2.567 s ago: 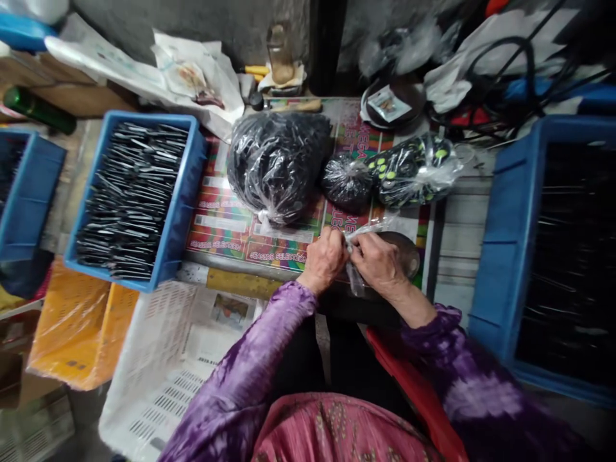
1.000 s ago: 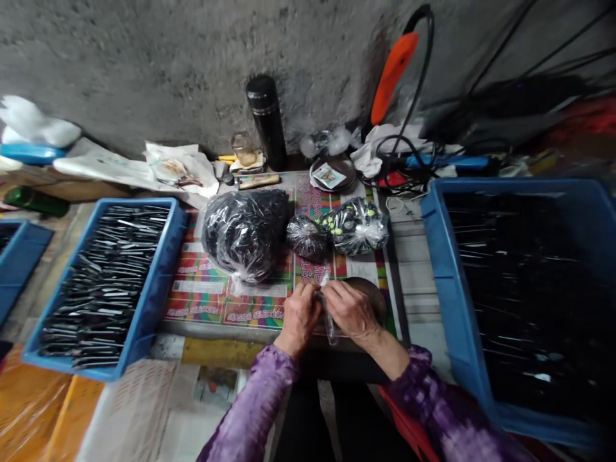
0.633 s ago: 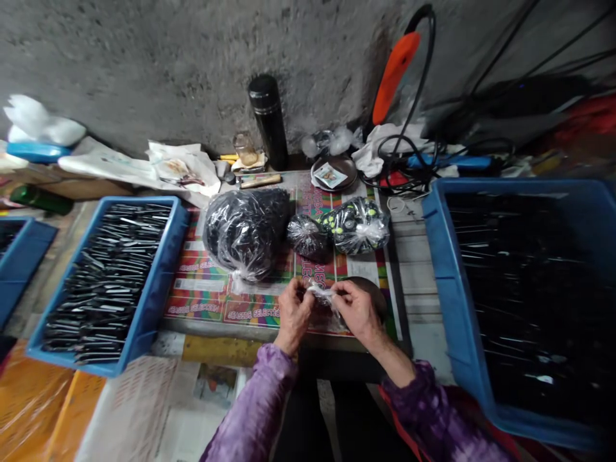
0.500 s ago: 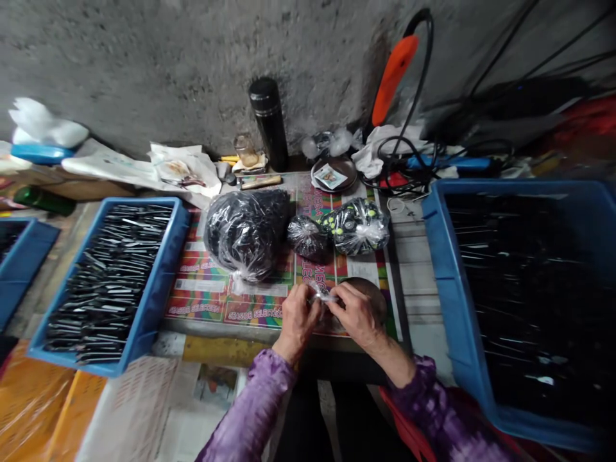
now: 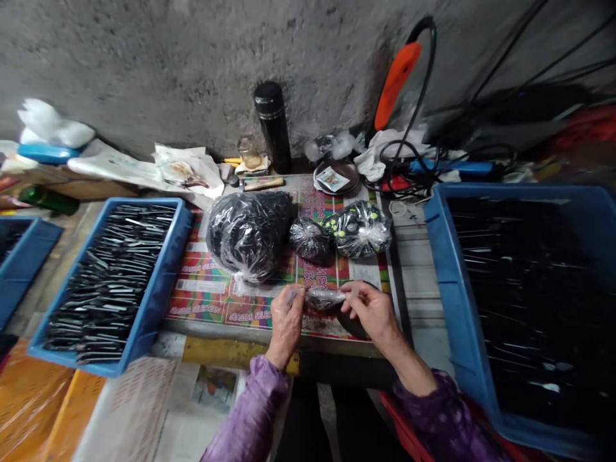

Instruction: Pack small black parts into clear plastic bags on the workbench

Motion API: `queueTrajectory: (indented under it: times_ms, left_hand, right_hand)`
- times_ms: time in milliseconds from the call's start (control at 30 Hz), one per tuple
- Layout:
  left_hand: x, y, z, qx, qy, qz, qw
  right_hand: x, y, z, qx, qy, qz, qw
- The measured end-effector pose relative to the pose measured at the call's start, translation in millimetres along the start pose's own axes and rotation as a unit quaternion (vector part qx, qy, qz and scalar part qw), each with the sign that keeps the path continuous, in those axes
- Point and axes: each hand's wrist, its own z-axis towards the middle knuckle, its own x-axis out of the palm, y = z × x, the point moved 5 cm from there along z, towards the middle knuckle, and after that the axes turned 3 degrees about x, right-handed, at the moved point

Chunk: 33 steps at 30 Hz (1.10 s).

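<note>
Both hands are busy at the front of the table: the left hand point(image 5: 286, 324), fingers closed, and the right hand point(image 5: 373, 314), fingers bunched, pinch opposite ends of a small twisted plastic bag point(image 5: 325, 298), held just above a printed paper sheet point(image 5: 202, 309). A dark round dish point(image 5: 353, 324) lies partly under the right hand. Just ahead sit three tied plastic bags point(image 5: 310, 239) of dark items, between a blue crate point(image 5: 180, 256) and a larger blue crate point(image 5: 436, 269), both packed with slim dark pieces. A black flask point(image 5: 272, 119) stands by the wall.
</note>
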Motion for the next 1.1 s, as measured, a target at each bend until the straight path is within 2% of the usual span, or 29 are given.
queueTrajectory:
  times_ms: [167,233,300,400,533,600,700,800,933,1100]
  left_hand:
    - [-3.2,-3,-5,-0.036,0.009,-0.026,0.999]
    - [-2.3,-4,-6,-0.027,0.008,-0.032,0.999]
    - [-0.1,-4,-7,-0.025,0.006,-0.046,0.999]
    - [4.2,-4,-7,-0.033,0.004,-0.068,0.997]
    - [5.8,-8,-6,-0.026,0.017,-0.066,0.997]
    - [2.9,-12,-4,-0.010,0.021,-0.059,0.998]
    - [-2.6,-14,-3,0.010,0.028,-0.046,0.998]
    - [-7.3,-8,-1,0.008,0.034,-0.060,0.998]
    - [-14.3,8,-1,-0.027,0.019,-0.084,0.996]
    - [0.2,28,-12,-0.086,0.111,-0.164,0.976]
  right_hand:
    - [-27,39,-10,-0.097,0.051,-0.107,0.988]
    - [-37,54,-15,-0.151,0.034,-0.157,0.975]
    - [-38,64,-19,-0.202,0.017,-0.201,0.958]
    - [-13,62,-22,-0.248,0.040,-0.318,0.914]
    - [35,42,-22,-0.244,0.050,-0.499,0.830]
    - [49,36,-22,-0.243,0.046,-0.528,0.813]
    - [56,32,-22,-0.263,0.055,-0.482,0.834]
    - [52,32,-20,-0.275,0.066,-0.361,0.889]
    - [46,39,-19,-0.236,0.079,-0.185,0.951]
    - [46,57,-30,-0.163,0.138,-0.069,0.975]
